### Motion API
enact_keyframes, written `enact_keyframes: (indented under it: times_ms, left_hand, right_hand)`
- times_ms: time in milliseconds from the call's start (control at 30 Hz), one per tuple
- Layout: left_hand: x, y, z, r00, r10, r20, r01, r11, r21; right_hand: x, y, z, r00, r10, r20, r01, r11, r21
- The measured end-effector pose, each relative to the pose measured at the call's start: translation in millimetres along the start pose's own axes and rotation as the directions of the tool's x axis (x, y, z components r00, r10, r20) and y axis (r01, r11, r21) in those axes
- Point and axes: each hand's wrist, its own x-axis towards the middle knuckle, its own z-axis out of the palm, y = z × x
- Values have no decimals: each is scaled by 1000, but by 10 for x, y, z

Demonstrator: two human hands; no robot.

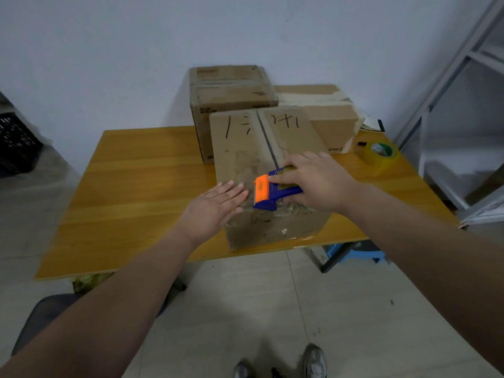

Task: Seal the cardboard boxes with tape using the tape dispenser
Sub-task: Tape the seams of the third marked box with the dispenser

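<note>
Where wall point(109, 50) meets tiled floor point(272, 309), a wooden table point(141, 170) bears cardboard boxes point(240, 148).

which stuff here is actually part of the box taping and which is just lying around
Part of the job:
front box
tape dispenser, gripped by the right hand
left hand, flat on the box top
back left box
back right box

Just lying about:
tape roll, idle on the table
black crate
blue stool
metal shelf
</note>
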Motion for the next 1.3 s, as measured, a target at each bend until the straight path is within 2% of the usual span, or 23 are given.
enact_keyframes:
  times_ms: [67,133,333,600,700,833,1167,1300]
  left_hand:
    - [-22,-32,7,992,-7,126,2,999,44]
    - [-49,-53,27,984,-34,174,18,996,91]
    - [-22,269,24,967,-230,112,204,958,204]
    - [0,508,22,890,-442,114,387,863,326]
    - [0,545,15,864,-495,94,434,825,362]
    - [45,624,5,845,-529,81,472,808,352]
    - [258,874,-34,775,-629,62,553,722,417]
    - [415,1056,-14,797,-600,59,540,754,374]
  right_hand:
    - [1,5,-4,1000,-4,14,4,1000,-13]
    - [10,12,-9,999,-17,35,18,999,-33]
    - [45,94,-90,981,-116,157,145,970,-193]
    - [4,73,-111,969,-238,65,246,913,-324]
    - [-260,424,-149,967,-249,55,253,907,-337]
    - [-635,922,-83,991,-121,51,131,945,-300]
    - [-384,933,-101,976,-192,100,214,924,-316]
    - [-327,991,-95,973,-207,104,229,926,-299]
